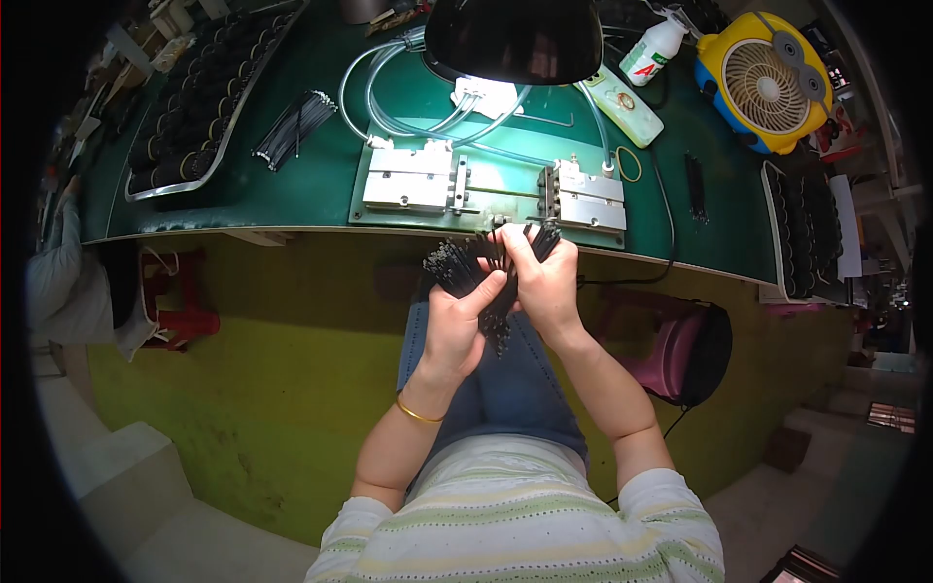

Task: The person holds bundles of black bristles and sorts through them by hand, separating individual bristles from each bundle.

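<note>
A thick bunch of thin black rods (451,262) fans out between my two hands, in front of the table's near edge. My left hand (458,321) is closed around the left part of the bunch, thumb pressed over it. My right hand (542,282) grips the right part, fingers around the rods. What exactly the rods are, I cannot make out. Just beyond the hands, a metal clamping fixture with a left block (408,180) and a right block (587,197) sits on a green plate.
Another bundle of black rods (294,128) lies on the green table (282,199). Trays with black parts stand left (202,107) and right (809,228). A black lamp (513,39) overhangs the fixture. Also there are a yellow fan (766,83), a white bottle (654,49), clear hoses and, at left, another person (68,282).
</note>
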`<state>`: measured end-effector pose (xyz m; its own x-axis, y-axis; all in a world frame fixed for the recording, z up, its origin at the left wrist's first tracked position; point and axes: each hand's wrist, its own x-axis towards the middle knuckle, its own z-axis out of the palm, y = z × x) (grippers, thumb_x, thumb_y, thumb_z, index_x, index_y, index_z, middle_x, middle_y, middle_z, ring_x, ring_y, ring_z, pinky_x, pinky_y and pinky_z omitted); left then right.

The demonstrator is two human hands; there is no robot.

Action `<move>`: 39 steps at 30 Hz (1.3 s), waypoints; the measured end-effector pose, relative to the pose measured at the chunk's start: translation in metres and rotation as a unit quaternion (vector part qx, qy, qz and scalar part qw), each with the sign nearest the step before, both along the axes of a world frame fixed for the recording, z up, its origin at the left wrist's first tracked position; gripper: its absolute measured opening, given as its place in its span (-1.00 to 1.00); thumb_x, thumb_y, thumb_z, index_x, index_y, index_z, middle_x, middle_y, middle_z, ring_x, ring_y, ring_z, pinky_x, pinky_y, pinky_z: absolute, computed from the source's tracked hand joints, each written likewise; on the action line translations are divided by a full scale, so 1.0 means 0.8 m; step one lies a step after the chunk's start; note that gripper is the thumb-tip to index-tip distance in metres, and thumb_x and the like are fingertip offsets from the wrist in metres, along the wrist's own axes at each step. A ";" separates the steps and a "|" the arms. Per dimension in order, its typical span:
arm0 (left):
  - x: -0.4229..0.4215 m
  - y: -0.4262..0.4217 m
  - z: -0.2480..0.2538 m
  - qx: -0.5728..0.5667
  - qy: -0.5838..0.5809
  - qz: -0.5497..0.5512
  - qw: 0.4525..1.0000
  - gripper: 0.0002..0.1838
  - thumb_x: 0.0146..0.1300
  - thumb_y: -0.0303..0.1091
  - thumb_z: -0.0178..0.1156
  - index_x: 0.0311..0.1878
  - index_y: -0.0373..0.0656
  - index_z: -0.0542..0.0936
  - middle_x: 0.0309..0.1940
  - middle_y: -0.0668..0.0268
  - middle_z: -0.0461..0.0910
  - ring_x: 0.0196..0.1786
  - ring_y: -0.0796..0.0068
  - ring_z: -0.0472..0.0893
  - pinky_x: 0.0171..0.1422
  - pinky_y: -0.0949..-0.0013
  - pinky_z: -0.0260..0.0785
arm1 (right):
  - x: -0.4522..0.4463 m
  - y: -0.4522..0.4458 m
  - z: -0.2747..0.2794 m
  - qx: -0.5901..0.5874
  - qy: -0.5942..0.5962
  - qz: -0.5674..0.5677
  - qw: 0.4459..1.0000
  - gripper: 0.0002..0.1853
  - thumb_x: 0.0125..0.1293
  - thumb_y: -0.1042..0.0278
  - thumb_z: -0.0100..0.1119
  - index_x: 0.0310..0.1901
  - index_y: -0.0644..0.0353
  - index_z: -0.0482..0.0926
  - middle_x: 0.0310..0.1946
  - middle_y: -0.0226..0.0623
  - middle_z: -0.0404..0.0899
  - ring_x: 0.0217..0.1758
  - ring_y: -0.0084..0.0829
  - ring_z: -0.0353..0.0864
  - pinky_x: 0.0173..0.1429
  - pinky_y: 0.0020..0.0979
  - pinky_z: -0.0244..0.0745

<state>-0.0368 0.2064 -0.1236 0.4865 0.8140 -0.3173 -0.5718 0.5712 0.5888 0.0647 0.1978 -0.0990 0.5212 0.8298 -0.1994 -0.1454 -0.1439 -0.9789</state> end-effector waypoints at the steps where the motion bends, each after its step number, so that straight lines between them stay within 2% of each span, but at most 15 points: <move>1: 0.000 0.000 0.001 0.003 -0.002 0.000 1.000 -0.89 0.15 -0.57 0.11 -0.23 -0.28 0.49 -0.31 0.28 0.55 -0.31 0.50 0.57 -0.28 0.40 0.53 | 0.001 0.000 0.001 -0.008 -0.002 0.008 1.000 -0.77 0.22 0.30 0.07 -0.44 0.30 0.58 -0.70 -0.37 0.52 -0.72 -0.65 0.43 -0.79 -0.62 0.18; 3: 0.000 0.001 0.000 0.006 -0.005 0.000 1.000 -0.89 0.15 -0.57 0.11 -0.23 -0.29 0.49 -0.31 0.28 0.55 -0.31 0.49 0.57 -0.28 0.40 0.53 | 0.003 0.000 0.004 -0.022 -0.007 0.026 0.999 -0.78 0.23 0.31 0.06 -0.43 0.29 0.56 -0.63 -0.34 0.55 -0.51 -0.58 0.62 -0.77 -0.65 0.23; 4: 0.001 0.001 -0.001 0.005 -0.005 -0.001 1.000 -0.89 0.15 -0.57 0.11 -0.23 -0.29 0.49 -0.31 0.28 0.55 -0.31 0.49 0.57 -0.28 0.40 0.53 | 0.003 0.001 0.005 -0.023 -0.006 0.026 0.999 -0.78 0.23 0.31 0.06 -0.43 0.29 0.56 -0.63 -0.34 0.55 -0.51 -0.58 0.62 -0.77 -0.65 0.23; 8: 0.001 0.000 -0.003 0.006 -0.005 -0.001 1.000 -0.89 0.15 -0.58 0.11 -0.23 -0.29 0.49 -0.31 0.28 0.55 -0.31 0.50 0.57 -0.28 0.40 0.53 | 0.000 0.002 0.008 -0.006 0.007 0.021 1.000 -0.78 0.23 0.31 0.07 -0.45 0.29 0.56 -0.64 -0.34 0.55 -0.54 -0.59 0.61 -0.77 -0.65 0.23; 11: 0.002 0.001 -0.003 0.008 -0.004 0.001 1.000 -0.88 0.15 -0.58 0.12 -0.23 -0.30 0.49 -0.31 0.28 0.55 -0.31 0.50 0.57 -0.29 0.40 0.53 | -0.001 0.005 0.006 0.002 0.031 -0.012 0.999 -0.75 0.19 0.31 0.11 -0.50 0.32 0.58 -0.72 -0.37 0.52 -0.78 -0.68 0.38 -0.80 -0.60 0.18; 15: 0.005 0.002 -0.001 0.013 -0.003 0.005 1.000 -0.88 0.15 -0.57 0.12 -0.22 -0.29 0.49 -0.32 0.28 0.55 -0.34 0.50 0.56 -0.31 0.41 0.52 | 0.003 0.008 -0.010 0.046 0.016 -0.009 0.999 -0.75 0.19 0.31 0.11 -0.52 0.32 0.57 -0.71 -0.37 0.53 -0.78 -0.69 0.39 -0.79 -0.61 0.20; 20: 0.002 0.002 0.002 0.006 -0.003 -0.007 1.000 -0.90 0.15 -0.56 0.13 -0.25 -0.27 0.48 -0.34 0.30 0.54 -0.36 0.52 0.56 -0.36 0.44 0.50 | 0.003 0.001 -0.001 0.008 0.041 -0.005 0.999 -0.76 0.18 0.31 0.12 -0.52 0.31 0.57 -0.69 -0.38 0.54 -0.77 -0.69 0.39 -0.79 -0.62 0.21; 23: 0.000 0.003 0.001 -0.003 0.001 -0.010 1.000 -0.91 0.15 -0.56 0.13 -0.27 -0.25 0.48 -0.34 0.31 0.54 -0.37 0.53 0.56 -0.38 0.45 0.49 | 0.001 -0.004 0.013 -0.008 0.009 0.047 0.999 -0.80 0.22 0.32 0.09 -0.45 0.28 0.56 -0.63 -0.33 0.55 -0.59 -0.62 0.57 -0.77 -0.66 0.21; 27: -0.001 0.001 0.001 0.006 -0.008 -0.010 1.000 -0.92 0.15 -0.56 0.13 -0.28 -0.24 0.47 -0.35 0.32 0.54 -0.38 0.53 0.56 -0.40 0.47 0.48 | -0.001 -0.006 0.011 0.010 0.005 0.041 0.999 -0.80 0.23 0.30 0.08 -0.42 0.27 0.56 -0.62 -0.34 0.55 -0.54 -0.62 0.59 -0.79 -0.65 0.20; 28: 0.000 0.001 0.001 0.004 -0.001 -0.005 1.000 -0.92 0.14 -0.56 0.13 -0.28 -0.24 0.47 -0.35 0.32 0.54 -0.38 0.53 0.56 -0.40 0.47 0.48 | -0.001 -0.005 0.010 0.011 0.005 0.041 0.999 -0.80 0.23 0.30 0.08 -0.42 0.27 0.56 -0.62 -0.34 0.55 -0.54 -0.62 0.59 -0.79 -0.65 0.20; 31: 0.002 0.001 0.001 -0.004 0.015 0.005 1.000 -0.92 0.14 -0.56 0.13 -0.28 -0.24 0.47 -0.36 0.32 0.54 -0.38 0.52 0.56 -0.40 0.46 0.48 | -0.001 -0.001 0.003 0.001 0.014 0.008 1.000 -0.76 0.20 0.28 0.09 -0.40 0.31 0.60 -0.63 -0.32 0.58 -0.73 -0.68 0.44 -0.80 -0.62 0.22; 39: 0.004 0.003 -0.001 -0.010 0.009 -0.005 1.000 -0.93 0.13 -0.56 0.14 -0.30 -0.24 0.47 -0.37 0.31 0.54 -0.38 0.51 0.56 -0.39 0.45 0.48 | 0.003 0.001 0.006 -0.013 0.008 0.013 1.000 -0.75 0.18 0.27 0.10 -0.43 0.31 0.61 -0.62 -0.28 0.59 -0.75 -0.66 0.44 -0.80 -0.62 0.23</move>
<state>-0.0337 0.2087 -0.1241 0.4876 0.8029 -0.3428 -0.5555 0.5882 0.5877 0.0671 0.1985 -0.0940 0.4967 0.8373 -0.2285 -0.1566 -0.1725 -0.9725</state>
